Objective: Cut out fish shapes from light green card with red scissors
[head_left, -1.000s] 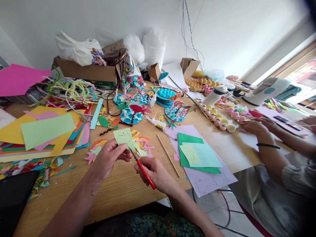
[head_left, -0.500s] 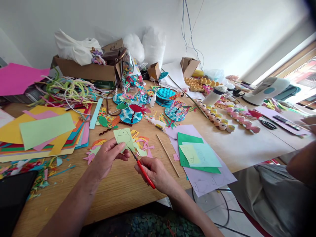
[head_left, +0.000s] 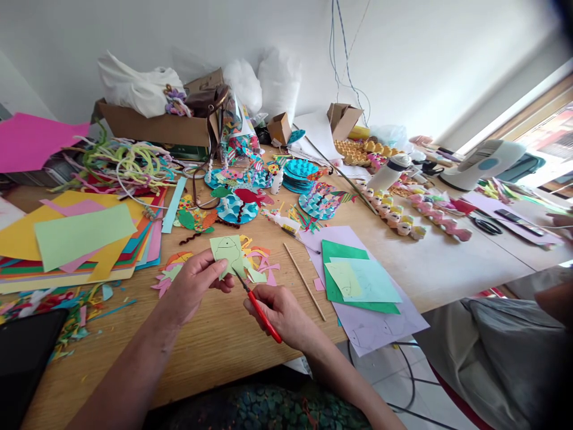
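Note:
Between the thumb and fingers of my left hand [head_left: 206, 275] is a small piece of light green paper [head_left: 230, 254] with a fish outline drawn on it. My right hand [head_left: 277, 313] grips red-handled scissors [head_left: 264, 315], their blades at the lower edge of the paper. How far the blades are parted I cannot make out. Under and behind the paper lie orange, yellow and pink paper scraps [head_left: 264, 260]. A thin wooden stick [head_left: 305, 283] rests on the table to the right of my right hand.
Stacked coloured paper [head_left: 85, 233] lies at left, near a dark tablet-like device [head_left: 31, 364]. Lilac sheets [head_left: 389, 334] with green paper [head_left: 333, 292] are at right. Blue decorated discs [head_left: 237, 209] and a glue bottle [head_left: 286, 224] stand behind. Another person's grey clothing [head_left: 487, 340] shows at right.
The green paper has shifted slightly right and down in my left hand, towards the scissors. My right hand stays almost in place.

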